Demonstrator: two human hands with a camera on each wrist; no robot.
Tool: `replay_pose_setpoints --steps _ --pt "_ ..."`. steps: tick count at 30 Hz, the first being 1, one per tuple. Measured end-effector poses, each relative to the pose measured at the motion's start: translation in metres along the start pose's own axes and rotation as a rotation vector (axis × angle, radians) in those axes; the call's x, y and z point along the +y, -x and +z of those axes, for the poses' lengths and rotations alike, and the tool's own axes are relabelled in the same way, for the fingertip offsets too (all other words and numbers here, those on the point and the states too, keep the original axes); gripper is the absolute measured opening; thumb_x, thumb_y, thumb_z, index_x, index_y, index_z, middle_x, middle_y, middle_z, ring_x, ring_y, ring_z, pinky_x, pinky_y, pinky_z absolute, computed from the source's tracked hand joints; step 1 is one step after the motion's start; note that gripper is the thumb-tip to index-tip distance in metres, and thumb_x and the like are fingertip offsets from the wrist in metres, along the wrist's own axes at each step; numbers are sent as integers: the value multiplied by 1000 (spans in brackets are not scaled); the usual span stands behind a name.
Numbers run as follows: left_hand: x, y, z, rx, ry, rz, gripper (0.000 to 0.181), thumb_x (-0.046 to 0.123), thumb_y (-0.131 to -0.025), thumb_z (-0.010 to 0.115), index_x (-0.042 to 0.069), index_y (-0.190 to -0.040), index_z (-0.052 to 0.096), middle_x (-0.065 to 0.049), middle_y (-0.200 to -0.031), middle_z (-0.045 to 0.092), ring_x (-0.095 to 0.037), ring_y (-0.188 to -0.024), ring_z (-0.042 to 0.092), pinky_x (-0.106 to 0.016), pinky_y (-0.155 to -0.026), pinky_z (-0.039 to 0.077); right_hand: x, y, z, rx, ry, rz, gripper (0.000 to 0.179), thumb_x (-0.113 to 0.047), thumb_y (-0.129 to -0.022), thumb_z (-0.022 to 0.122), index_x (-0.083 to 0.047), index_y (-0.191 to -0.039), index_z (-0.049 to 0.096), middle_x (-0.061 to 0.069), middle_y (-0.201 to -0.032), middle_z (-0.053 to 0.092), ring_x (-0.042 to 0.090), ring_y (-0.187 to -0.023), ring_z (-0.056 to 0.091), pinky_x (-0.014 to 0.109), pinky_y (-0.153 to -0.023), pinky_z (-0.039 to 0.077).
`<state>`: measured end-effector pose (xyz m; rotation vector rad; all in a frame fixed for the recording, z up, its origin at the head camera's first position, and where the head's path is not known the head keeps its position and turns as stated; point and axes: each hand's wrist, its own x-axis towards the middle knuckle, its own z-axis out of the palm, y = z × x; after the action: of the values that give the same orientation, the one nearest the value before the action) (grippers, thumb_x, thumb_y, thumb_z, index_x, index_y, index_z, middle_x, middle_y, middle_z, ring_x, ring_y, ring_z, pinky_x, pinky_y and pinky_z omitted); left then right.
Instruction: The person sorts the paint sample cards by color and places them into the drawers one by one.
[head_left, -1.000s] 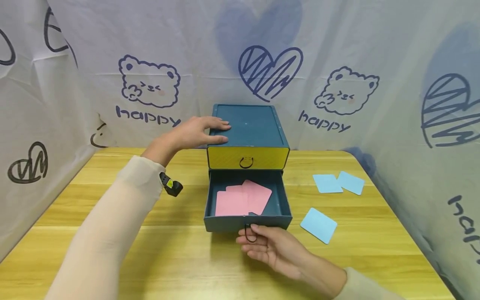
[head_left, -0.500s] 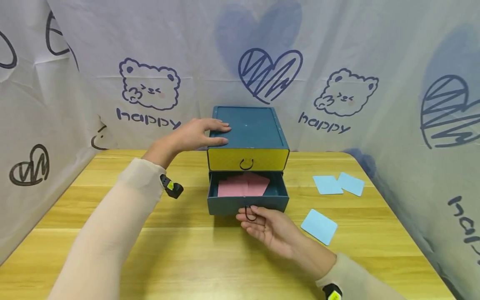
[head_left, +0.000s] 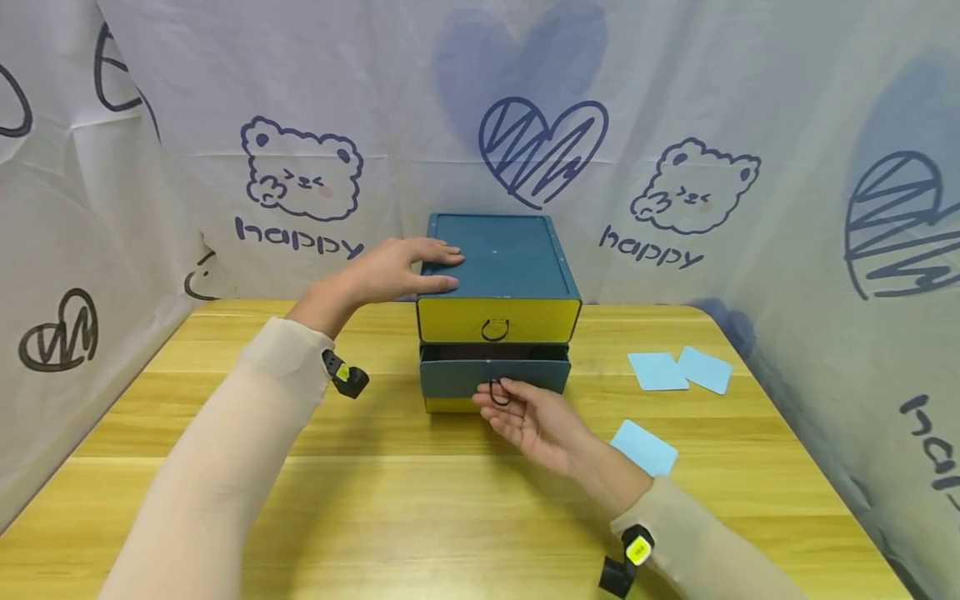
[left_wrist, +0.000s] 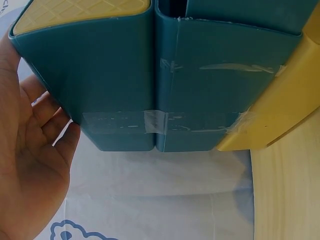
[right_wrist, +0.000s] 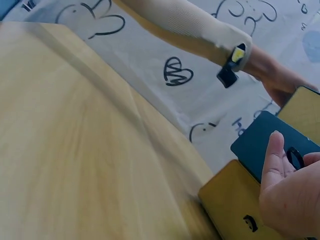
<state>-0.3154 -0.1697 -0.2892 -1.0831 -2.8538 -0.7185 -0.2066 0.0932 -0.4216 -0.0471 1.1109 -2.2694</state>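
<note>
A dark teal drawer box [head_left: 495,250] with yellow drawer fronts stands at the table's middle back. My left hand [head_left: 393,265] rests on the left side of its top; in the left wrist view, the fingers [left_wrist: 52,112] of that hand touch the box's edge. Below the upper yellow drawer [head_left: 457,321], a teal drawer [head_left: 450,377] sticks out slightly, its inside mostly hidden. My right hand [head_left: 536,425] is at this drawer's front, palm upward, fingers fairly straight, thumb beside the black loop handle [right_wrist: 295,158]. The loop lies against the fingers.
Two light blue cards [head_left: 658,372] lie side by side on the right of the wooden table [head_left: 337,517]. Another blue card [head_left: 645,447] lies nearer, partly behind my right forearm. A printed white cloth [head_left: 420,100] hangs behind and along the sides.
The teal drawer has slid inward from well out to nearly closed, my right hand moving forward with it. Pink cards inside are now out of sight. My left hand has stayed on the box.
</note>
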Motion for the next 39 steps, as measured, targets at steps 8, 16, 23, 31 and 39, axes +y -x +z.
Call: replay_pose_setpoints --steps 8,16,23,31,39 --pt "1 1 0 -3 -6 -8 59 52 -94 59 23 -145 50 -2 -155 35 -26 -144 26 -52 -114 25 -10 -15 -2 21 21 -12 39 -24 -104 50 5 -129 54 12 -108 70 16 -92 68 24 -81 55" --pt "0 0 0 -2 -7 -4 59 52 -94 59 23 -145 50 -1 -155 35 -26 -144 26 -52 -114 24 -11 -19 -9 22 51 -14 34 -25 -102 54 2 -122 59 12 -103 70 18 -92 67 25 -80 55" --pt "0 0 0 0 -11 -4 59 52 -95 58 23 -145 50 -1 -155 35 -25 -144 27 -52 -114 24 -4 -6 -25 52 71 -35 44 -40 -100 55 1 -116 60 9 -93 70 18 -81 68 25 -76 55" --pt "-1 0 -1 -3 -8 -4 59 52 -95 58 23 -146 50 -1 -155 35 -25 -144 26 -52 -114 23 9 -9 -40 90 134 14 44 -30 -102 54 8 -124 48 11 -99 65 17 -85 66 27 -83 54" --pt "0 0 1 -1 -16 -22 61 57 -94 56 26 -146 49 1 -156 34 -24 -145 25 -52 -115 23 19 -27 -41 60 42 49 43 -18 -104 48 13 -134 41 15 -102 68 21 -95 68 29 -89 53"
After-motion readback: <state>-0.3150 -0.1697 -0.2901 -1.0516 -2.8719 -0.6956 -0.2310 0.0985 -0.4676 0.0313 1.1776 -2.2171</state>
